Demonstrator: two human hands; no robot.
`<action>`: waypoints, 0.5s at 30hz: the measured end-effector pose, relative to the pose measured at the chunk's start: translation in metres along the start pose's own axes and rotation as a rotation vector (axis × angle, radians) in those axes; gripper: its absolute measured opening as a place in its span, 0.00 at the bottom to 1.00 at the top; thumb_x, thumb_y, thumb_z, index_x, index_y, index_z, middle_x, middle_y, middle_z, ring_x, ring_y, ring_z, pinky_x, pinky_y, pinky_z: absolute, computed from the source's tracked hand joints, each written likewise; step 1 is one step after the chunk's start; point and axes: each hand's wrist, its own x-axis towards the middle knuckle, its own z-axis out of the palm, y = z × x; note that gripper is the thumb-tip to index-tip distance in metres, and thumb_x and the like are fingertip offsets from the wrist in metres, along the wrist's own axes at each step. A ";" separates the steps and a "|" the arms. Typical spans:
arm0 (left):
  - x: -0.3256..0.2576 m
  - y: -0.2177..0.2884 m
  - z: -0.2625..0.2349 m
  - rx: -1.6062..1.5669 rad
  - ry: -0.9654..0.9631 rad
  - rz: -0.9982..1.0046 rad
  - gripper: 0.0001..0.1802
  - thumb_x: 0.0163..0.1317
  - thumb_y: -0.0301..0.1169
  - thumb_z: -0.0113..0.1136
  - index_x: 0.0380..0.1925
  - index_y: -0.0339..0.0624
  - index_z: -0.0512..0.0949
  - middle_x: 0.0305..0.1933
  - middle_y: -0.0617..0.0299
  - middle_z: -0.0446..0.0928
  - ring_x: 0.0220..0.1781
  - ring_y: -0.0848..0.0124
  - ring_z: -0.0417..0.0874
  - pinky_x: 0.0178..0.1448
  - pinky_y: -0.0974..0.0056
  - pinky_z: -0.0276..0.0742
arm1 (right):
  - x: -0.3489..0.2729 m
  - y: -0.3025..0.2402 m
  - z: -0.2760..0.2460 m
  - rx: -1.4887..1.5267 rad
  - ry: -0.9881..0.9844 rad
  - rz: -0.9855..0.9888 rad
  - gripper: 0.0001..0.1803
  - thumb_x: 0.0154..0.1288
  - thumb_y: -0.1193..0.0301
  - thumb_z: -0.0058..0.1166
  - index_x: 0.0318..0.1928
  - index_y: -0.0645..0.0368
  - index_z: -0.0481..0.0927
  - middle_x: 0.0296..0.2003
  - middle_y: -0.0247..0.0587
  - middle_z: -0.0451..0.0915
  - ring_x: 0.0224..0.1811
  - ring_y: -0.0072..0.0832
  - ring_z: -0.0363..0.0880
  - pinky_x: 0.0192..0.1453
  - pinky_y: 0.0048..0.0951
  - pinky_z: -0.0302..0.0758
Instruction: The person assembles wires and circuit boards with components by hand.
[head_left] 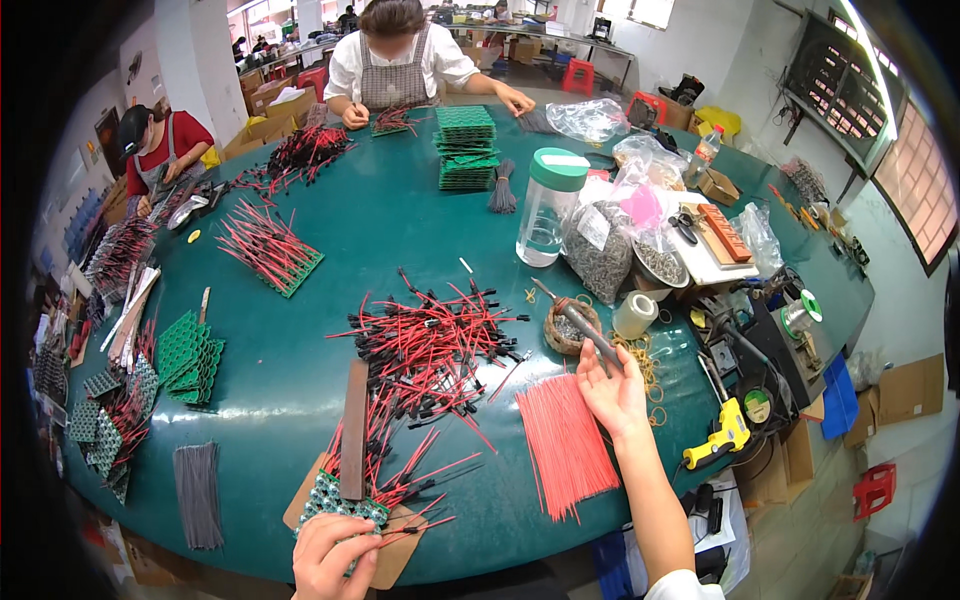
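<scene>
My left hand is curled at the near edge of a green circuit board panel covered with round silvery parts. Its fingertips are pressed together, hiding whatever they hold. A brown bar lies across the panel's far end, and a tan board is underneath. Red wires with black ends are heaped just beyond. Palm up, my right hand has its fingers around the dark handle of a slim pointed tool, tip toward the far left. Below that hand lies a bundle of plain red wires.
A small round basket, white roll and rubber bands are near my right hand. Farther right lies a yellow glue gun. A green-lidded jar stands behind. Grey wires lie left. Two people work across the table.
</scene>
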 end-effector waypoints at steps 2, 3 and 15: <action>0.003 -0.003 0.003 0.000 0.002 -0.019 0.12 0.44 0.20 0.65 0.32 0.41 0.82 0.40 0.57 0.82 0.42 0.56 0.82 0.49 0.56 0.77 | -0.010 -0.004 0.006 -0.044 -0.015 -0.002 0.18 0.68 0.70 0.54 0.56 0.63 0.74 0.52 0.47 0.78 0.54 0.33 0.79 0.57 0.34 0.77; 0.005 -0.005 0.005 -0.010 0.005 -0.019 0.12 0.44 0.20 0.65 0.32 0.41 0.82 0.40 0.57 0.82 0.42 0.56 0.82 0.49 0.56 0.77 | -0.016 -0.006 0.008 -0.083 -0.032 0.002 0.18 0.70 0.72 0.52 0.57 0.64 0.74 0.54 0.48 0.78 0.53 0.33 0.80 0.55 0.31 0.79; 0.015 -0.020 -0.008 0.034 0.047 -0.051 0.10 0.46 0.19 0.63 0.32 0.39 0.81 0.39 0.55 0.81 0.41 0.55 0.81 0.48 0.53 0.76 | 0.055 -0.068 0.127 -2.419 -0.353 -1.390 0.26 0.52 0.75 0.67 0.53 0.48 0.76 0.40 0.44 0.73 0.42 0.35 0.77 0.39 0.35 0.74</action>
